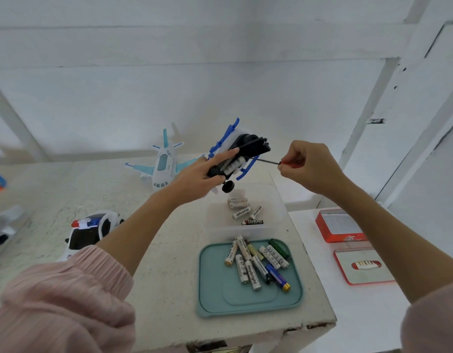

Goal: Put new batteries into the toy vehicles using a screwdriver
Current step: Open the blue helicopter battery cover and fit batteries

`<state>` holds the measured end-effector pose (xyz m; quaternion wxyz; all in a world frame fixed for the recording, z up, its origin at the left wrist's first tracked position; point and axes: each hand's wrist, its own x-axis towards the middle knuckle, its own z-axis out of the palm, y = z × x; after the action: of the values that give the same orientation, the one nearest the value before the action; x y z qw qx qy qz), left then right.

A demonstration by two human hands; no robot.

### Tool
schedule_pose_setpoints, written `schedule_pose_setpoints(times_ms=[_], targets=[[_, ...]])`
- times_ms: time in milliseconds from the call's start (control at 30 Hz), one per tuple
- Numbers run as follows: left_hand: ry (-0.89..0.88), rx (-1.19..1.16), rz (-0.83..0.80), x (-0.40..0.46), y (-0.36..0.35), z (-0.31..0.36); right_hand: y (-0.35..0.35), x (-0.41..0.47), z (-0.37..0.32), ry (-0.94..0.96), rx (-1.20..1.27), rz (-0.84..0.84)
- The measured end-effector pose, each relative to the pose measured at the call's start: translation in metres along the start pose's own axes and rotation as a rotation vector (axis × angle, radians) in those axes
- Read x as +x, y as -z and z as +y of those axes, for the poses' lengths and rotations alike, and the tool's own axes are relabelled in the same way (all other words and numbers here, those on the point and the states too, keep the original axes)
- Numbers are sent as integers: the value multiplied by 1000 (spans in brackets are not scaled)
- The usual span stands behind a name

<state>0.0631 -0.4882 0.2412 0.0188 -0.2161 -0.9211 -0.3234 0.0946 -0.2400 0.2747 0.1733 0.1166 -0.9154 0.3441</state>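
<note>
My left hand (200,174) grips an upturned toy vehicle (237,154) in the air above the tabletop (149,263): white body, blue side rails, black underside, one small black wheel (228,186) hanging low. Its battery bay lies open, showing white cells inside. My right hand (307,166) pinches the red handle of a screwdriver (276,162), whose dark shaft points at the toy's underside. Below, a teal tray (248,301) holds loose batteries (256,263); a clear container (246,212) behind it holds more. A toy airplane (164,164) and toy police car (93,229) stand to the left.
</note>
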Motion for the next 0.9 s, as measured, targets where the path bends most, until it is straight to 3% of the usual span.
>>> schedule_pose_setpoints(times_ms=[400, 900], targets=[[-63, 190, 42, 2, 1, -5, -17, -13, -9, 47, -159, 60], [-52, 202, 67, 3, 0, -7, -5, -20, -7, 42, -271, -44]])
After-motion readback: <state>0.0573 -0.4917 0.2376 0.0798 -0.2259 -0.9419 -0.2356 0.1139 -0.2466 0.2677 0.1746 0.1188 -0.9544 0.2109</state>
